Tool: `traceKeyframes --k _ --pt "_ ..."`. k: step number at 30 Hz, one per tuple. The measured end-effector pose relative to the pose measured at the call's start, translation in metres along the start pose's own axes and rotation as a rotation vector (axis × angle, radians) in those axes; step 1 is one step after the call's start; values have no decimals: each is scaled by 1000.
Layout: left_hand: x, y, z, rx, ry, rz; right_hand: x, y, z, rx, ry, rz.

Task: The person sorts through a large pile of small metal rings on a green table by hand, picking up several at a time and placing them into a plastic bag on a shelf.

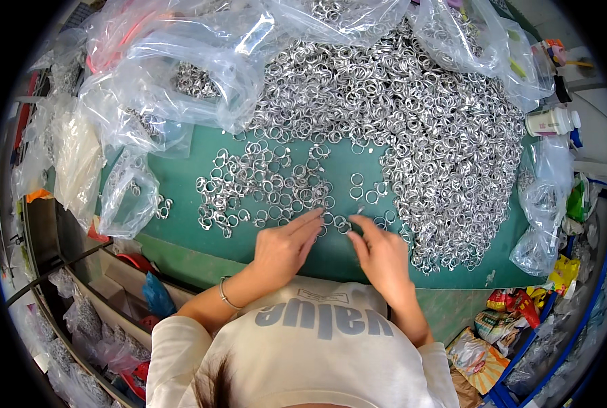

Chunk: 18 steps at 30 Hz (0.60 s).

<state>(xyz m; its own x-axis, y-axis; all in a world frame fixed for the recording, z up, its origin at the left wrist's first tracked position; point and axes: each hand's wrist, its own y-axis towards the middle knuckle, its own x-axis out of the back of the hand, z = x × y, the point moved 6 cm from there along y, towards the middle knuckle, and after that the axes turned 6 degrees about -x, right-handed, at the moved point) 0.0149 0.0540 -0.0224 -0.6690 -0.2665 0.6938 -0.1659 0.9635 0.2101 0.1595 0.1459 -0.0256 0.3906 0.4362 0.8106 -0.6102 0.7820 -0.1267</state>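
Note:
Silver-coloured metal rings lie on a green tabletop (181,170). A loose, thin spread of rings (269,180) covers the middle left, and a large dense heap of rings (453,163) fills the far side and the right. My left hand (283,248) reaches in from below, its fingers stretched out and the tips at the near edge of the spread. To its right, my right hand (383,255) has thumb and forefinger apart beside a small cluster of rings (342,223). I see no ring clearly gripped in either hand.
Clear plastic bags (174,61) lie along the far left, some with rings inside. A white bottle (550,122) is at the right edge, above another plastic bag (542,204). Open drawers (113,285) are at lower left; colourful packets (480,353) sit at lower right.

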Motion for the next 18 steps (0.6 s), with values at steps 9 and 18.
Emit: traceKeyframes --k 9,18 --pt "-16 6 -10 -59 -6 17 5 3 -5 -80 -180 -124" --pt "-35 26 -9 69 92 104 0 17 -3 24 -64 -162"
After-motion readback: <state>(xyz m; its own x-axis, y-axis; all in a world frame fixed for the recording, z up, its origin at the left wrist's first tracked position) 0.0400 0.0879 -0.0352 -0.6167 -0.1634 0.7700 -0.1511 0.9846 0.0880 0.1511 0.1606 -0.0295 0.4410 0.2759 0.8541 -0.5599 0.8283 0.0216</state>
